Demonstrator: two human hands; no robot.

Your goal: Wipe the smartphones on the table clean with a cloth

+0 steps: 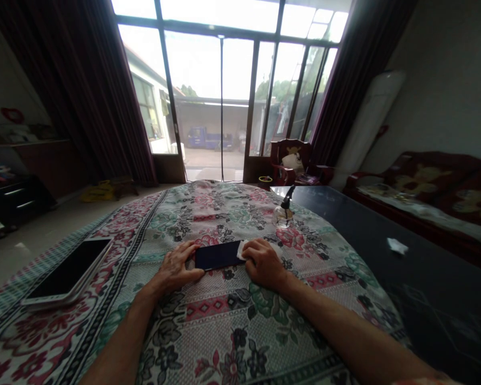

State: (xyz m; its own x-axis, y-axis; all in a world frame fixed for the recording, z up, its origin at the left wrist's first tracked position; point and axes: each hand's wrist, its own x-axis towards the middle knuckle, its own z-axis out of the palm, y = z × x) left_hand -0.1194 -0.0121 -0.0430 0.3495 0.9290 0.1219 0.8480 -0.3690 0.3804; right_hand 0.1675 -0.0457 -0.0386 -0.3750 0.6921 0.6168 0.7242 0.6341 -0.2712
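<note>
A dark-screened smartphone [218, 256] lies sideways on the flowered tablecloth. My left hand [178, 266] grips its left end, thumb at the near edge and fingers at the far edge. At the right end, my right hand [263, 262] is closed around a white tissue [241, 250] that touches the phone's screen. Part of the tissue is covered by my fingers. Beyond my right hand stands a small clear spray bottle [283, 216] with a black nozzle.
On the left lie stacked tablets or large phones [70, 270], the top one dark-screened. A glossy black table [369, 235] adjoins on the right, with a crumpled white piece [397, 246] on it. Behind are a wooden armchair [291, 160], a sofa [420, 182] and glass doors.
</note>
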